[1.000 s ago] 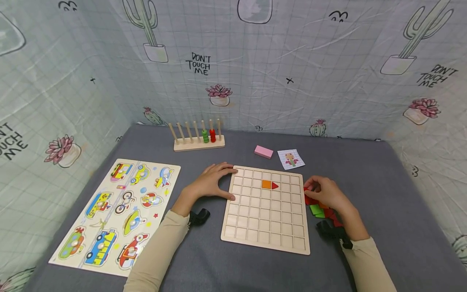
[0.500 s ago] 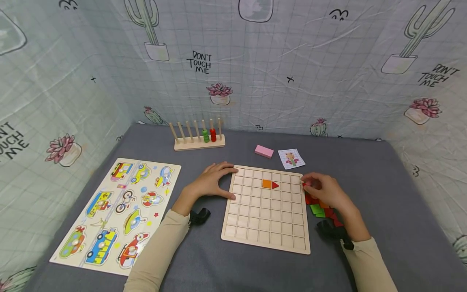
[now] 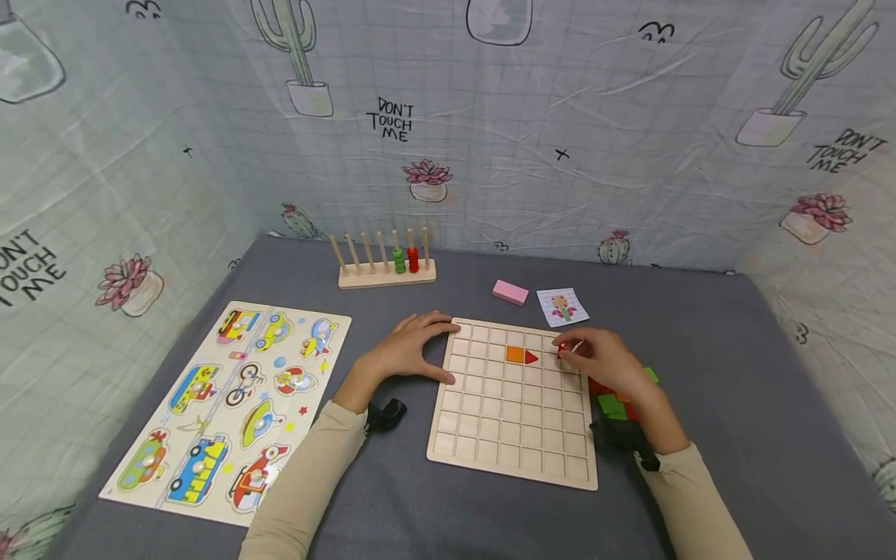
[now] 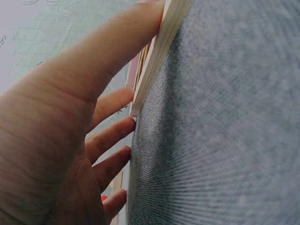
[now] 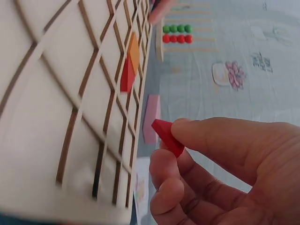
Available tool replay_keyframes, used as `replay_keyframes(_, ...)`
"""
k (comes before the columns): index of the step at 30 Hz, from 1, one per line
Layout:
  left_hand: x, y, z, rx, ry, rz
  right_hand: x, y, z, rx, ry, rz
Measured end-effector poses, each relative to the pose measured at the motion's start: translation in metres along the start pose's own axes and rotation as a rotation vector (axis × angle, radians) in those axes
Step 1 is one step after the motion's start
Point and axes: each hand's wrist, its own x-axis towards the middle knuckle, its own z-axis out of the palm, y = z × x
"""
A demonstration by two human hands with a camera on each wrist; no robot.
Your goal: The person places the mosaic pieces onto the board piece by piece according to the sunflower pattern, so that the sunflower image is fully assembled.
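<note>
My left hand rests at the left edge of a wooden grid board, thumb and fingertips spread against its side. Between thumb and fingers, my right hand pinches a small red block above the board's upper right part. This block looks triangular, though the fingers partly cover it. On the grid, an orange square block sits beside a red triangular block in the second row. Partly under the right hand and wrist, loose green blocks lie with red and orange ones off the board's right side.
A picture card and a pink block lie behind the board. Farther back left stands a wooden peg rack with green and red beads. A vehicle puzzle board lies left, partly under the left sleeve.
My right hand has moved left from the loose pile to over the board, carrying the red block. The left hand has stayed at the board's edge. The head view has shifted slightly.
</note>
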Motion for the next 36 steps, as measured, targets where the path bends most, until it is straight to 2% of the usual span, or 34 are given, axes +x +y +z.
replay_keyframes(6,0.0,0.0,0.0,-0.012,0.005,-0.002,0.013,-0.006,0.011,0.011,-0.056,-0.063)
replay_keyframes(19,0.0,0.0,-0.001,0.004,-0.001,-0.007,0.043,-0.027,0.036,0.051,-0.118,-0.133)
replay_keyframes(28,0.005,0.0,0.0,0.004,-0.002,-0.003,0.055,-0.035,0.046,0.065,-0.137,-0.124)
replay_keyframes(36,0.002,0.0,-0.001,-0.003,-0.004,-0.012,0.059,-0.034,0.051,0.063,-0.14,-0.118)
